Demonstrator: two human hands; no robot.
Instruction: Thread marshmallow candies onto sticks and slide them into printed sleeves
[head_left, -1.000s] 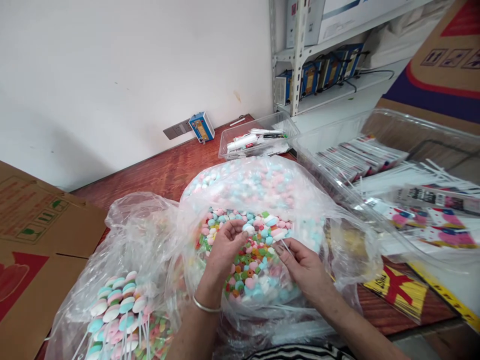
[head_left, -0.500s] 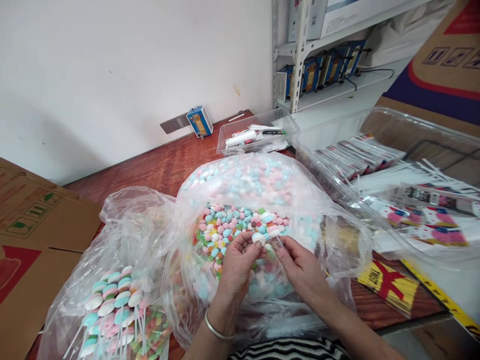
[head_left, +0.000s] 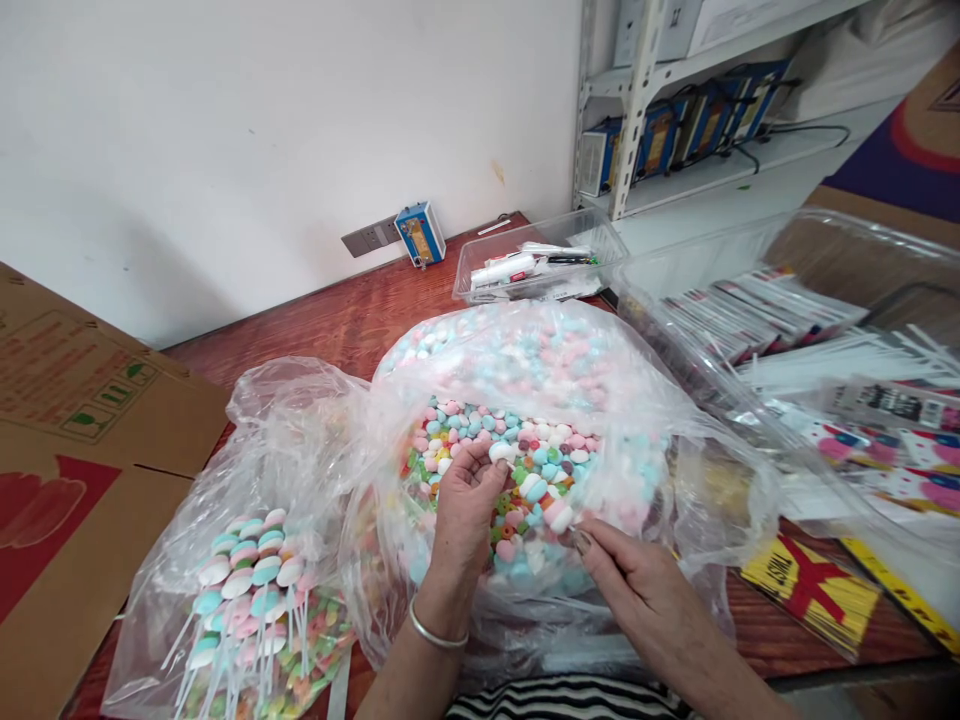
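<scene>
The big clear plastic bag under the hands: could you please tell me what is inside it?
The big clear plastic bag holds loose pastel candy pieces, pink, blue, white and green. The left hand pinches one; the right hand holds a thin stick. Deeper layers are hidden.

I see pastel pink, blue, white and green candies (head_left: 517, 470) in the clear bag (head_left: 675, 450). Left of that bag, the stick candies (head_left: 247, 590) are striped white, blue and pink. Under it, the worktop (head_left: 330, 330) is reddish-brown. Behind it sits a blue box (head_left: 420, 232).
</scene>
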